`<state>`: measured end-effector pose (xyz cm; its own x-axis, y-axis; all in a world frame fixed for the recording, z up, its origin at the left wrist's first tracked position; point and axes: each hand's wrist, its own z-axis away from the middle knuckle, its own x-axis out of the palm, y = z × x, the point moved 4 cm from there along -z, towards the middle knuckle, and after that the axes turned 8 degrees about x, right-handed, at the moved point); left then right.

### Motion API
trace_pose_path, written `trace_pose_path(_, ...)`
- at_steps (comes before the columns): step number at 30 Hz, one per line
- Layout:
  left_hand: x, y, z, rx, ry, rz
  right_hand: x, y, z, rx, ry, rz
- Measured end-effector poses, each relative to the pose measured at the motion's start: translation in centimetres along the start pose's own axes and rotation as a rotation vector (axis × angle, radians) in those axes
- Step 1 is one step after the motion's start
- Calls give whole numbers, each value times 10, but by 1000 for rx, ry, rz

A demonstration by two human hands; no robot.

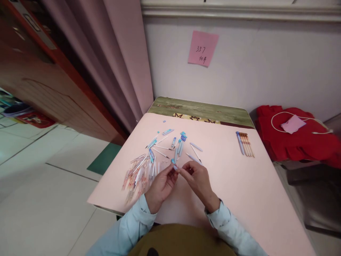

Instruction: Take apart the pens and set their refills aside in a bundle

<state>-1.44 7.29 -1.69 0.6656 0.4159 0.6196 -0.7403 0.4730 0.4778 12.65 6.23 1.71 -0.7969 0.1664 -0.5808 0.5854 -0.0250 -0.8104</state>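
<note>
My left hand (161,184) and my right hand (197,178) meet over the middle of a pink table top (234,185). Both are pinched on one small pen part (175,166) with a blue end, held between their fingertips. Just beyond the hands lie several loose blue and white pen parts (176,144). To the left of my left hand is a heap of thin refills and pen barrels (138,172). A neat row of several finished pens (245,143) lies at the far right of the table.
A red cloth (295,140) with a white cable and a pink slip rests on a seat to the right. A pink note (202,48) hangs on the wall. Pink curtains and a wooden door stand at the left, above a tiled floor.
</note>
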Motion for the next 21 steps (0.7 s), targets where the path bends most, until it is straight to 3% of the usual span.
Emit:
trace_pose_path(2,1,4,0,-37,30,35,-4,15,-6,25,70,74)
trace_pose_path(5,2,15,-2,-23,79,78,-9,39,-12,53,181,375)
trace_pose_path(8,3,21,-4,-5,104,99,-6,55,-16,55,190,591)
trace_pose_path(11,5,24,-4,1,91,107,-3,59,-17,26,220,649)
trace_pose_path(15,7,26,-4,13,91,115,-11,43,-15,-24,260,593)
trace_pose_path(19,6,27,-8,32,97,113,-27,8,1,-22,230,390)
trace_pose_path(21,4,26,-10,44,110,104,-32,-13,12,-101,189,322)
